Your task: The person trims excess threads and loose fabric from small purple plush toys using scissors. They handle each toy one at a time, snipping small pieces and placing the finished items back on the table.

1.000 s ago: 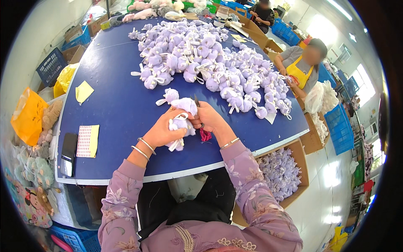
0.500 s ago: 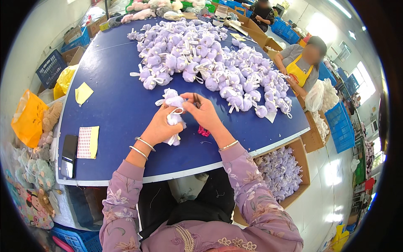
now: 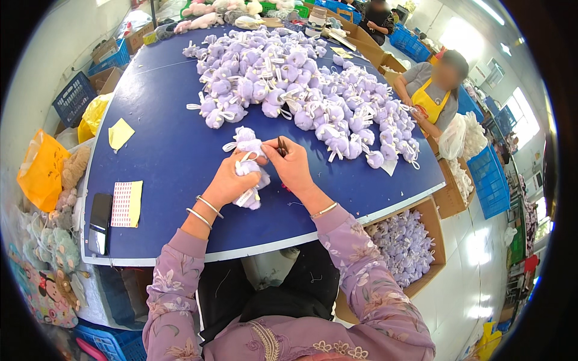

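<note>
My left hand [image 3: 226, 182] is closed around small lilac plush toys [image 3: 248, 139] with white ribbon loops, above the near part of the blue table. Fluffy lilac parts show both above and below the fist; whether they belong to one toy or two I cannot tell. At the toy's right side, my right hand [image 3: 294, 167] pinches with thumb and forefinger, while a small dark tool like thread snips [image 3: 282, 145] is tucked in the same hand. What the fingertips pinch is too small to make out.
A big heap of lilac plush toys [image 3: 259, 72] covers the table's far half. Left lie a phone [image 3: 99, 222], a sticker sheet [image 3: 123, 203] and a yellow paper [image 3: 120, 134]. A carton of lilac toys [image 3: 403, 246] stands right of my lap. A co-worker [image 3: 430, 96] sits at the far right.
My right hand has shifted slightly down and left, its fingertips staying at the toy. The left hand has tilted a little, and the pink item on the table is now mostly covered.
</note>
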Demonstrator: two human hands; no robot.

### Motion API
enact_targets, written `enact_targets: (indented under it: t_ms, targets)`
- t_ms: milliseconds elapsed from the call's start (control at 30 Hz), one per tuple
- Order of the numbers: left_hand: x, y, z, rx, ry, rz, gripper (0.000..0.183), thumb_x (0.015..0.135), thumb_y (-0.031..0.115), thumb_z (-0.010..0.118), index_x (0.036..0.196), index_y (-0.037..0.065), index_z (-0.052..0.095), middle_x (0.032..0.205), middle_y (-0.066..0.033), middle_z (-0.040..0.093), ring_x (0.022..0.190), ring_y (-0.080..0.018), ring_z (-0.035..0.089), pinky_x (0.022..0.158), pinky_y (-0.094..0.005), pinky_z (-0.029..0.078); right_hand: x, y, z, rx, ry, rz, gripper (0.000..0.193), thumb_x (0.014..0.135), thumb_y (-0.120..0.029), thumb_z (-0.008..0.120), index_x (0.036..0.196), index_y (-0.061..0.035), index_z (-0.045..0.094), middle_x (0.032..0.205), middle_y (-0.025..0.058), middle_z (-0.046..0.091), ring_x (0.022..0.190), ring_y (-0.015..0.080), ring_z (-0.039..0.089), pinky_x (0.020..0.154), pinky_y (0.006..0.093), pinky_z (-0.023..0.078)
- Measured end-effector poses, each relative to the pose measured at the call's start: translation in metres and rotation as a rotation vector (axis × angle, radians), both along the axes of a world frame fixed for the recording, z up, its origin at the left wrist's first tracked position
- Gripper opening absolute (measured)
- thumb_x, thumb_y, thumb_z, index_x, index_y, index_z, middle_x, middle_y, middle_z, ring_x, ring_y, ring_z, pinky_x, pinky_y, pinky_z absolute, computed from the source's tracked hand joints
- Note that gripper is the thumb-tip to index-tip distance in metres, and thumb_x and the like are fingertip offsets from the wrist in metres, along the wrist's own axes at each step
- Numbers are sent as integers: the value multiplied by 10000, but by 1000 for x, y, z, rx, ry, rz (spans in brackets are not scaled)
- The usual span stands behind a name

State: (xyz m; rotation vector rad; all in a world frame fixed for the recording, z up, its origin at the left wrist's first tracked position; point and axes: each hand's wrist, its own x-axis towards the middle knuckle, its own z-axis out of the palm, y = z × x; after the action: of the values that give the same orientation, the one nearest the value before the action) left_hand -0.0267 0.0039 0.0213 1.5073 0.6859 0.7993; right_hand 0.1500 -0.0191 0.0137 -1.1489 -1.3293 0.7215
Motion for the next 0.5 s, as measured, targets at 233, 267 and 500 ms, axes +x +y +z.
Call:
enact_targets:
  t_ms: [233, 267, 500]
  targets:
    - [-4, 1, 1, 38, 13, -80, 352, 732, 120, 623, 1060, 3, 667, 1081, -65, 577, 878, -132, 581, 800, -284, 493, -1, -3, 4, 54, -71, -38, 153, 915, -95, 616, 838, 37, 617, 693, 17, 609, 628, 49, 502, 554, 245, 417]
    - [-4, 0, 3, 35, 13, -87, 356, 728, 119, 623, 1062, 5, 667, 1083, -70, 577, 899, -138, 578, 816, -288, 489, 0, -3, 4, 50, -46, -25, 156, 918, -100, 614, 842, 37, 615, 696, 15, 607, 631, 50, 502, 556, 246, 417]
    - [-5, -4, 13, 391, 140, -17, 381, 710, 117, 613, 1079, 39, 669, 1076, -123, 588, 1008, -234, 551, 909, -336, 454, 6, -1, 5, -21, 26, 30, 187, 941, -146, 592, 861, 23, 603, 720, -9, 588, 639, 46, 491, 563, 233, 408]
